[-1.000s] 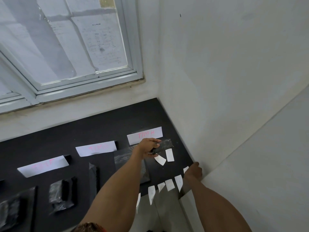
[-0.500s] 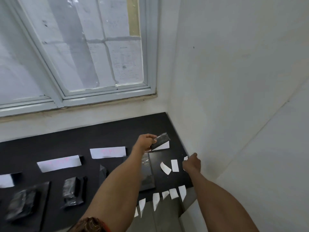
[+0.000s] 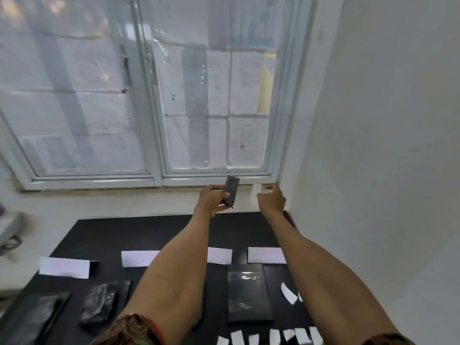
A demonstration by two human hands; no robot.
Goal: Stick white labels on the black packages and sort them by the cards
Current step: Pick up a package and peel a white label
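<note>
The left hand (image 3: pixel 211 200) is raised at twelve o'clock over the black worktop (image 3: pixel 149 232). Its fingers (image 3: pixel 216 188) are wrapped round the lower half of a small black package (image 3: pixel 231 190), which stands nearly upright before the window sill. At three o'clock of it the right hand (image 3: pixel 271 200) appears to pinch a white label (image 3: pixel 256 192) between thumb and forefinger, near the package but apart from it. To stick it well, I would steady the package, keep the left thumb off the face to be labelled, land one edge of the label first, then smooth across so the glossy film does not wrinkle. Only then choose its card. The row of white cards (image 3: pixel 64 267) across the middle of the worktop carries faint pink writing, too washed out to read. Spare labels (image 3: pixel 273 337) hang along the six o'clock edge, and a flat black package (image 3: pixel 249 295) lies below a card at four o'clock; no brand shows. The sheets behind the window glass bear print too blurred to read.
</note>
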